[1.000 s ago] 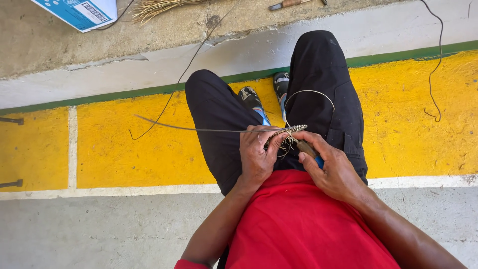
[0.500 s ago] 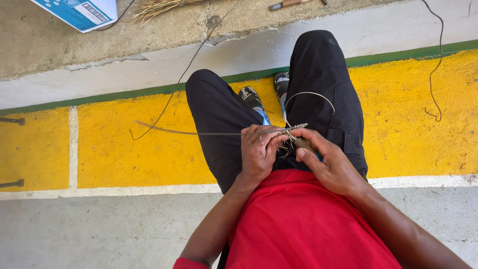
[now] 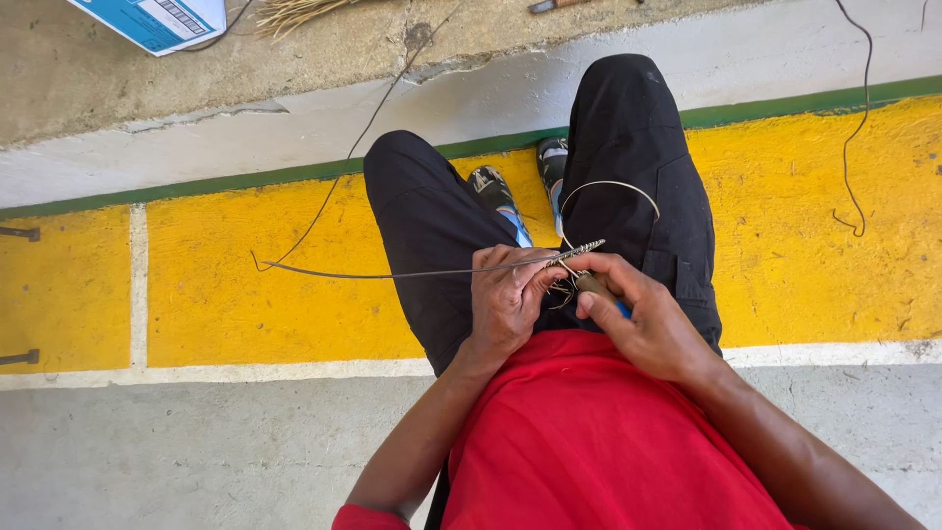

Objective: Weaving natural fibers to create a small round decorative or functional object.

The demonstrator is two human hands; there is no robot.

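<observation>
My left hand (image 3: 505, 299) pinches a small twisted bundle of thin wire (image 3: 574, 253) over my lap. A long straight strand (image 3: 392, 274) of that wire runs out to the left across my knee, and a loop (image 3: 608, 186) arcs up over my right thigh. My right hand (image 3: 643, 314) grips a tool with a brown and blue handle (image 3: 599, 290), its tip at the twisted bundle. I sit in a red shirt and black trousers, with my feet on the yellow ledge.
The yellow painted ledge (image 3: 216, 285) has a green stripe along its top. Beyond it on the concrete lie a blue and white box (image 3: 157, 18), a bundle of straw (image 3: 294, 12) and loose dark wire (image 3: 856, 128). Grey floor (image 3: 177, 451) lies below.
My hands have drawn closer together around the twisted wire bundle, the right hand shifting slightly left. The long strand and loop stay in place.
</observation>
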